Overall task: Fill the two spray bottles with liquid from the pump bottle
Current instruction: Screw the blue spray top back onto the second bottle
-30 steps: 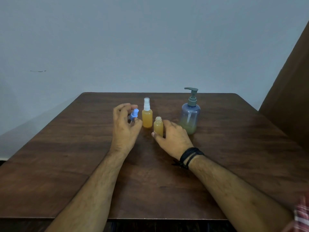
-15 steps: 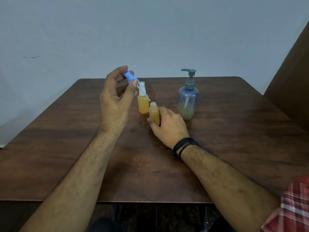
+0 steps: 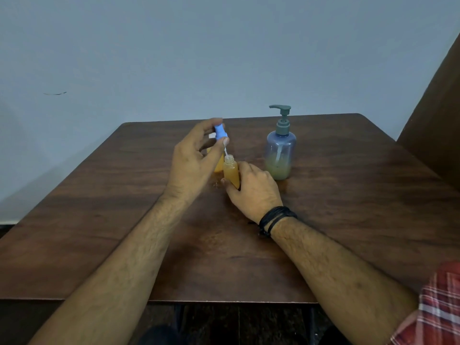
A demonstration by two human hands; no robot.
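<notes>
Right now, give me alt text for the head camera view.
A left hand pinches a blue spray cap over an open small orange bottle, gripped by the right hand on a brown wooden table; a translucent blue pump bottle stands behind.

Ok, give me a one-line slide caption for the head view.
Left hand lowers the blue spray cap toward the open orange bottle steadied by the right hand; pump bottle stands behind.
</notes>
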